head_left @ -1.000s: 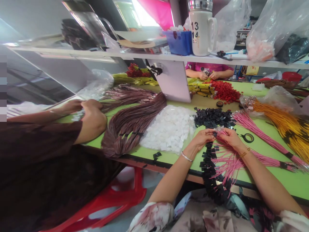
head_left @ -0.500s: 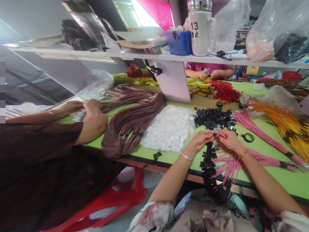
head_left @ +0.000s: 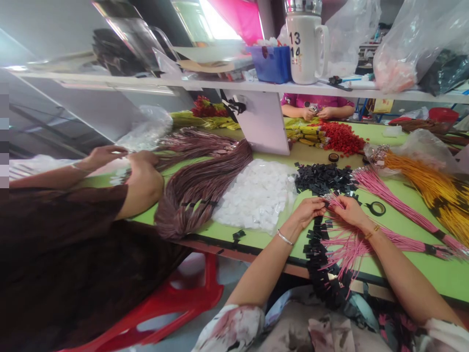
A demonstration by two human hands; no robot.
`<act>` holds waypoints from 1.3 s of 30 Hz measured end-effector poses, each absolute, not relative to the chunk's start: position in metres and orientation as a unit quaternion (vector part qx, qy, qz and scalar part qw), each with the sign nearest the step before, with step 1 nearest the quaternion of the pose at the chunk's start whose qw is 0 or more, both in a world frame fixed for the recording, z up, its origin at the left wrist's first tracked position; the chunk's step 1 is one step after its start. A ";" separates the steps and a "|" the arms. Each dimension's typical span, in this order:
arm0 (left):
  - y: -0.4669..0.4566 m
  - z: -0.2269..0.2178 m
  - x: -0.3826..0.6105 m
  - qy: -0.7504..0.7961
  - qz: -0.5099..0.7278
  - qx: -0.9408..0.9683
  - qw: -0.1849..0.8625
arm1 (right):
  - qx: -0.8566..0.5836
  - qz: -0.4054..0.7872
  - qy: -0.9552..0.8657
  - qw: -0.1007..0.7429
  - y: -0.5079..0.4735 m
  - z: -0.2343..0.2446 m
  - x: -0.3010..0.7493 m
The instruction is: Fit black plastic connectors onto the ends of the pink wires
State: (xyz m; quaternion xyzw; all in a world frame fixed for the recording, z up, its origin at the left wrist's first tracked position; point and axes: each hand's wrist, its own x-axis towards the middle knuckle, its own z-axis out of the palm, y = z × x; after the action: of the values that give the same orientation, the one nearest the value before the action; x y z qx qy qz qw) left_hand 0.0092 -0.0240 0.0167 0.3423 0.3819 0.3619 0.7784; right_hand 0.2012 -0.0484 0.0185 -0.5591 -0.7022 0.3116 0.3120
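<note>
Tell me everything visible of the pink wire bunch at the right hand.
The pink wire bunch has thin, flexible-looking strands. The right hand grips it near its silvery, metallic-looking tips, with the left hand close beside them. Below, strands fan loosely across the green tabletop to a row of black pieces; others run rightward to a black band. The right hand hides some strands.

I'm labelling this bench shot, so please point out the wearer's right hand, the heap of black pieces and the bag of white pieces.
Right hand (head_left: 350, 211), head view: its back.
Heap of black pieces (head_left: 323, 179), head view: its middle.
Bag of white pieces (head_left: 255, 196), head view: upper surface.
</note>
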 end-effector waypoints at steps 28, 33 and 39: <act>0.027 -0.004 0.013 0.568 0.239 0.766 0.183 | -0.536 0.396 -0.618 0.418 -0.045 0.019 0.195; 0.026 -0.010 0.014 0.529 0.195 0.820 0.099 | -0.553 0.367 -0.618 0.421 -0.043 0.019 0.195; 0.025 -0.014 0.013 0.523 0.163 0.835 0.060 | -0.547 0.382 -0.611 0.426 -0.043 0.017 0.196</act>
State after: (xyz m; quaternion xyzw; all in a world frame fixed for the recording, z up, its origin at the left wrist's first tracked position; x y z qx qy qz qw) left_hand 0.0125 0.0251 -0.0140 0.8345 0.5228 0.1632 0.0604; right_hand 0.1959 -0.0430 0.0173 -0.5468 -0.6115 0.3815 0.4260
